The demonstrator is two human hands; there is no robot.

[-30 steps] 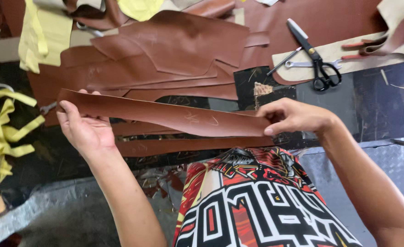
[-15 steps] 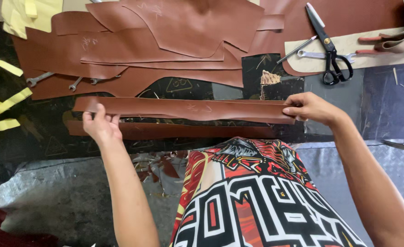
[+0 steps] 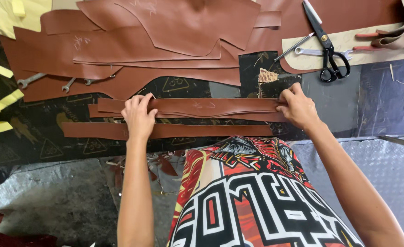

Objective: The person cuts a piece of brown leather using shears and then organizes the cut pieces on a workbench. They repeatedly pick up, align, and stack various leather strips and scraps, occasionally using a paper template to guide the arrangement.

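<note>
- Yellow scraps (image 3: 0, 103) lay at the far left edge, wrenches (image 3: 69, 83) on the brown sheets (image 3: 133, 50) beyond.
- Left hand (image 3: 139, 116) rested flat, fingers spread and pressing the strips (image 3: 202, 107) — stacked across the dark table (image 3: 42, 146).
- A single strip (image 3: 188, 131) lay just nearer.
- Right hand (image 3: 298, 107) pinched the strips' right end, fingers curled closed.
- Scissors (image 3: 326, 45) lay far right — on tan card (image 3: 375, 48).

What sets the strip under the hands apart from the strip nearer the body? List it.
The upper strip lies under both hands, left hand and right hand; the lower strip has only the left wrist lying across it. The upper strip is stacked on another layer; the lower strip lies single. Both are long, brown and lie crosswise.
</note>
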